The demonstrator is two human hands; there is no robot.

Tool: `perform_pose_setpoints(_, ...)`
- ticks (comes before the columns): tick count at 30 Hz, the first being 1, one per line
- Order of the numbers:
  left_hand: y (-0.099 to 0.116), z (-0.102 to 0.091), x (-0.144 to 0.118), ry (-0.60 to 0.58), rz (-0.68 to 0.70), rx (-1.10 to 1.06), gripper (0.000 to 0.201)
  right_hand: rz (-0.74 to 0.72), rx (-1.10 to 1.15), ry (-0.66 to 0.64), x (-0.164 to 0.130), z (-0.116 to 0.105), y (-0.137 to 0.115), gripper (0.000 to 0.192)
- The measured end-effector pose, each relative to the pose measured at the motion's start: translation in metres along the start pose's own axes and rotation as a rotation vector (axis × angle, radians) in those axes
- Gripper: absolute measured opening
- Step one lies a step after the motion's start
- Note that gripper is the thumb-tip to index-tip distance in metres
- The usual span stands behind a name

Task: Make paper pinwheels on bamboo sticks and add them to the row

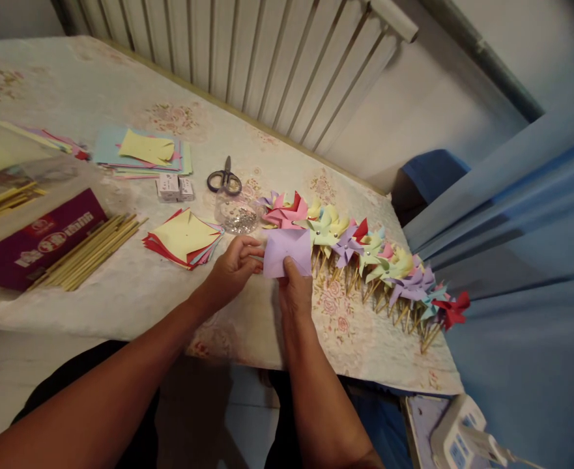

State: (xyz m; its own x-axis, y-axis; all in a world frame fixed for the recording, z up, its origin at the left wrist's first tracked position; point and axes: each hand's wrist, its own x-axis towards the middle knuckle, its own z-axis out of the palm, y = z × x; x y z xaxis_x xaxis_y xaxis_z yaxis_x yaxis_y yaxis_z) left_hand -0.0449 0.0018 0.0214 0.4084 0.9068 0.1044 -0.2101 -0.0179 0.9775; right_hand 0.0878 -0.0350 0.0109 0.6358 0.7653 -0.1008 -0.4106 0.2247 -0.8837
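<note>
A square of purple paper (296, 244) with slits toward its corners is in my right hand (296, 293), whose thumb presses on its face while the fingers lie hidden behind. Close to the paper's left edge, my left hand (240, 260) has its fingers curled in toward the thumb. Whatever sits between those fingertips is too small to make out. Left of my left hand lies a stack of slit paper squares (184, 236), yellow on top. Just beyond my hands is a clear bag of small metal fasteners (240, 218).
Finished paper pinwheels (348, 244) on sticks run in a row to the right. Scissors (225, 179), small white boxes (172, 187) and more coloured paper (140, 150) lie farther back. Wooden sticks (98, 254) rest by a purple box (42, 241). A power strip (462, 433) stands lower right.
</note>
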Motion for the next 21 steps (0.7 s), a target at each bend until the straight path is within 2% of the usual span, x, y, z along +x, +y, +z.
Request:
perform_pose_setpoints(3,0.000,-0.002,-0.002,-0.068,0.090,0.182,0.029,0.011,0.008,0.024,0.003,-0.001,-0.003,0.052)
perform_pose_setpoints(6,-0.003,-0.004,-0.001,-0.130,0.213,0.409,0.028,0.007,-0.007,-0.007,0.004,-0.003,-0.004,0.049)
perform_pose_setpoints(9,-0.007,-0.004,0.002,-0.164,0.301,0.539,0.032,0.005,-0.059,-0.043,0.003,-0.004,-0.002,0.043)
perform_pose_setpoints(14,-0.010,-0.005,0.006,-0.129,0.234,0.596,0.037,0.007,-0.076,-0.080,0.001,-0.003,-0.001,0.043)
perform_pose_setpoints(21,-0.002,-0.005,0.006,-0.048,0.148,0.519,0.025,0.021,-0.056,-0.104,-0.002,-0.001,-0.004,0.037)
